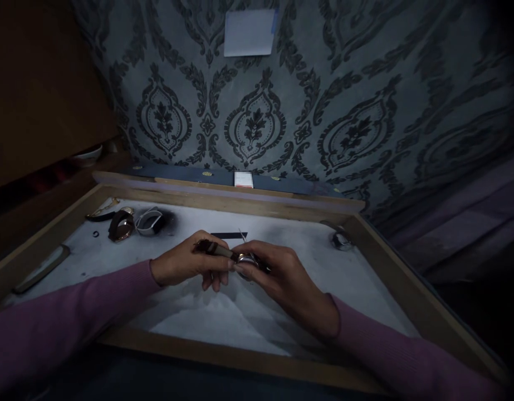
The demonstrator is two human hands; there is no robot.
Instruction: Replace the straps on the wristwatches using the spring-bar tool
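Over the middle of a shallow wooden tray [169,340], both hands are closed around one wristwatch. My left hand [194,262] pinches its brownish strap [221,249] between thumb and fingers. The round metal watch case [247,259] is gripped by my right hand [277,267], whose thumb presses on its near edge. A thin, pale pointed piece [242,235] sticks up beside the right fingers; its kind cannot be made out. Behind the hands a flat dark strip [229,235] lies on the white lining.
At the tray's left are a brown-strapped watch [122,225], a light-banded watch [150,221] and a loose strap [43,271]. Another watch [341,239] lies near the right wall. A small white box [243,179] stands on the ledge behind; white paper [250,33] hangs on the patterned wall.
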